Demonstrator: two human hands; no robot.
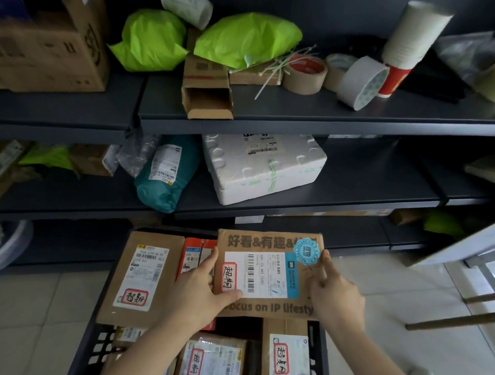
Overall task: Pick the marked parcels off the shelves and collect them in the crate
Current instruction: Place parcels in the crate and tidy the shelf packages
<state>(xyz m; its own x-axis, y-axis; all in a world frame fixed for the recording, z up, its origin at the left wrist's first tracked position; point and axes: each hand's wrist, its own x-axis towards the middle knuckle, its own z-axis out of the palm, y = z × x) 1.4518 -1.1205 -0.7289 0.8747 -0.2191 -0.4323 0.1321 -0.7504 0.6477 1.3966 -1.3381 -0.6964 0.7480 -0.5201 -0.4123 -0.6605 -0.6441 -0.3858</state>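
Dark metal shelving [334, 117] behind flat cardboard parcel [266, 277]

Labelled cardboard parcel [267, 274] above crate [319, 367]

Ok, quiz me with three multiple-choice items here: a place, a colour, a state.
1. Where is the white foam box? A top shelf B middle shelf C floor
2. What colour is the round sticker on the brown cardboard parcel? A blue B red C yellow
3. How is that parcel? A lying on a shelf B held by one hand C held by both hands
Answers: B, it sits on the middle shelf; A, the sticker is blue; C, the left hand and right hand both grip it.
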